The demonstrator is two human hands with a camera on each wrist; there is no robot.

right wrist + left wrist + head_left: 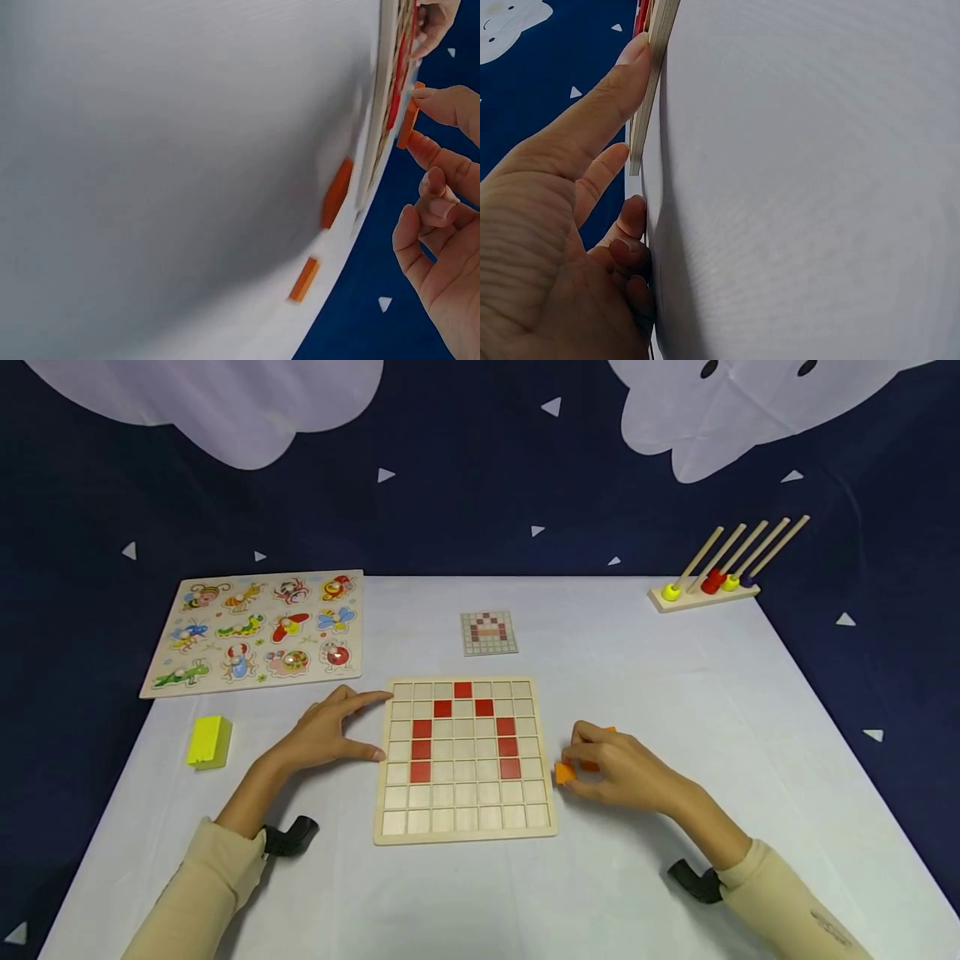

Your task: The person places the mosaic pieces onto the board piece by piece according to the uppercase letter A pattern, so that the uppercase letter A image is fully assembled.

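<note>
A wooden grid board (465, 839) lies flat on the table, with several red square tiles (422, 749) set in its cells in an arch shape. At the board's left edge, my left hand (318, 735) touches the frame with spread thumb and index finger. My right hand (622, 768) pinches an orange tile (409, 124) between thumb and index finger, just beyond the board's right edge. Two more orange tiles lie on the table by this hand, a nearer orange tile (337, 193) and a farther orange tile (304, 280); the hand partly hides them in the head view.
Behind the board lies a small pattern card (489, 633) with a printed grid. An insect knob puzzle (255, 646) is at the back left, with a yellow block (209, 742) in front of it. A wooden bead stand (705, 599) with pegs occupies the back right corner.
</note>
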